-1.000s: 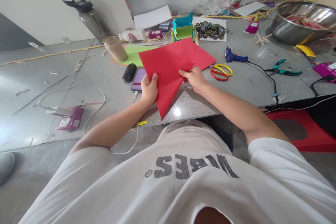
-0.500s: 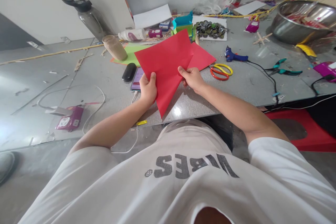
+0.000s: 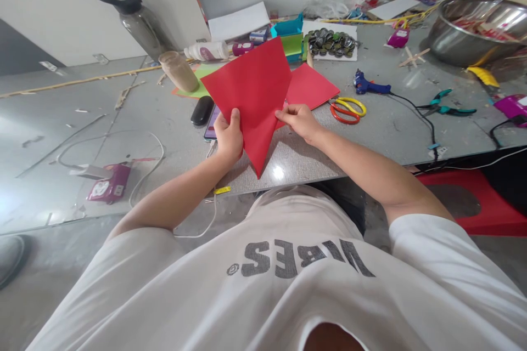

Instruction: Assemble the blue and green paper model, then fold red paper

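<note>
A sheet of red paper [image 3: 257,88] is raised over the near edge of the table, one corner pointing down toward me. My left hand [image 3: 229,134] grips its left side, thumb in front and the other fingers hidden behind. With thumb and fingertips, my right hand [image 3: 300,122] pinches the right edge. Behind the sheet, more red paper [image 3: 315,86] lies on the table, partly covered. Scissors [image 3: 348,110] with red and yellow handles rest to the right of it. Near my left hand are a phone [image 3: 212,125], half hidden, and a black oval object [image 3: 202,111].
A blue glue gun [image 3: 370,85] and teal-handled pliers [image 3: 442,105] lie at right, before a metal bowl [image 3: 457,38]. Bottle caps [image 3: 331,43] are heaped at the back. A beige jar [image 3: 179,72] and grey water bottle [image 3: 144,30] stand at left, near a white cable [image 3: 160,156].
The red sheet has shifted slightly left and turned, baring more of the red paper behind it. My right fingers have moved a little left along its edge.
</note>
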A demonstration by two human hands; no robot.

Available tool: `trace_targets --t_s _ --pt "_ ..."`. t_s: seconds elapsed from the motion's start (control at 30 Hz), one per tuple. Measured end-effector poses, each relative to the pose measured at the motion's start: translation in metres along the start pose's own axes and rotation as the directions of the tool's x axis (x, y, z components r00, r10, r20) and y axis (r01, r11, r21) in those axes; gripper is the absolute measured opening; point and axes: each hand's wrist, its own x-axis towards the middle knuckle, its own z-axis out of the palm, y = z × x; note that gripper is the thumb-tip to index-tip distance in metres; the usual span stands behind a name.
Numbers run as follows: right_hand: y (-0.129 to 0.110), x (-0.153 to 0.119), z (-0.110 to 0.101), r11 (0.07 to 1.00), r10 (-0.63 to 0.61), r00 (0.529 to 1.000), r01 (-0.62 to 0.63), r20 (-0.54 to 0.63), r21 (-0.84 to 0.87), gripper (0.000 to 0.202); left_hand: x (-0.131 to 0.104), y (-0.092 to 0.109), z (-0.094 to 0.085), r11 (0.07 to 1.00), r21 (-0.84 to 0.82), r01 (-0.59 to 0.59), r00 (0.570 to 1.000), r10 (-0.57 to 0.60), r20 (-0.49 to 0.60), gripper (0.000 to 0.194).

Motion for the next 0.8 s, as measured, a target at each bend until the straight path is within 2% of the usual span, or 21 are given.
trace_targets --t_s 0.1,0.23,0.37,0.47,0.57,0.67,0.8 --pt "-0.001 -0.002 0.004 0.999 0.04 0.999 -0.04 0.013 -0.01 0.047 0.0 0.001 0.0 0.999 -0.027 0.017 1.0 -0.016 0.016 0.079" --pt "0.0 -0.004 0.006 0.991 0.059 0.995 -0.067 0.076 0.115 0.035 -0.004 0.003 0.005 0.998 -0.067 0.017 0.998 -0.013 0.061 0.075" --pt "0.002 -0.002 0.004 0.984 -0.023 1.0 0.024 -0.003 0.175 0.037 -0.011 0.006 0.008 0.998 -0.067 0.022 0.985 -0.01 0.17 0.07" --pt "0.003 -0.001 0.004 0.978 -0.083 0.994 0.094 -0.068 0.185 0.043 -0.016 0.005 0.009 0.997 -0.046 0.059 0.969 -0.046 0.244 0.073" --pt "0.002 -0.004 0.008 0.981 -0.091 0.99 0.108 -0.108 0.163 0.043 -0.019 0.004 0.011 0.998 -0.037 0.054 0.957 -0.041 0.287 0.077" --pt "0.0 -0.011 0.014 0.983 -0.066 0.994 0.079 -0.084 0.168 0.045 -0.022 0.005 0.015 0.999 -0.029 0.02 0.964 -0.011 0.265 0.08" --pt "-0.001 -0.019 0.021 0.979 -0.05 0.998 0.054 -0.022 0.198 0.059 -0.024 0.006 0.018 1.0 0.012 -0.008 0.987 0.006 0.16 0.075"
